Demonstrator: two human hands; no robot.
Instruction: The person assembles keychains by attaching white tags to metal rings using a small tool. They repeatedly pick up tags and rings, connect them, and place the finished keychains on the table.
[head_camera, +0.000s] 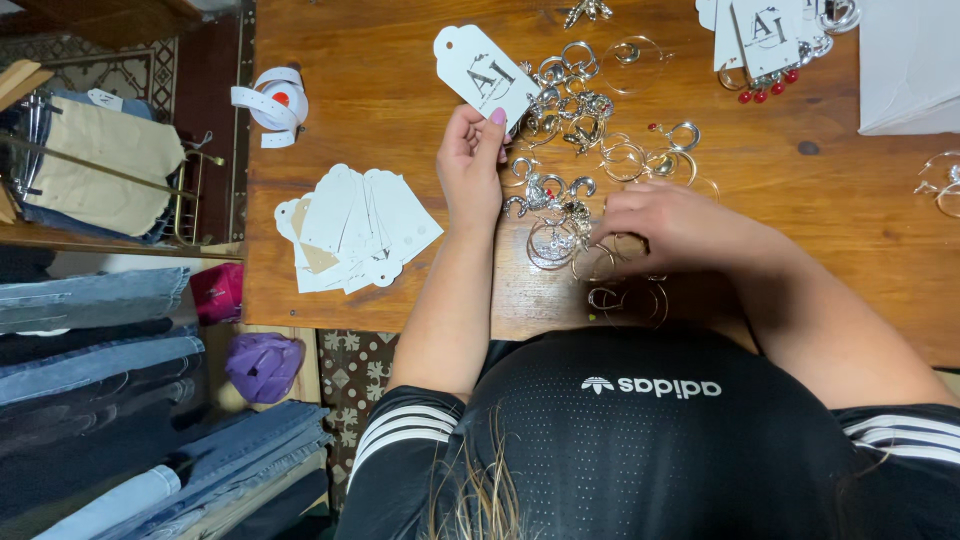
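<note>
My left hand (470, 165) is raised over the wooden table (380, 90) and pinches a white card tag (485, 75) by its lower end, the tag tilted up and to the left. My right hand (665, 222) lies palm down on a heap of silver hoop earrings (575, 130), fingertips pressed among the hoops near the table's front edge. Whether its fingers hold one hoop is hidden. A fanned stack of blank white card tags (355, 228) lies to the left of my left arm.
A roll of white tape (272, 103) sits at the table's left edge. More tags with earrings and red beads (765, 45) lie at the back right, beside a white box (910, 65). Folded jeans (95, 330) and hangers fill shelves on the left.
</note>
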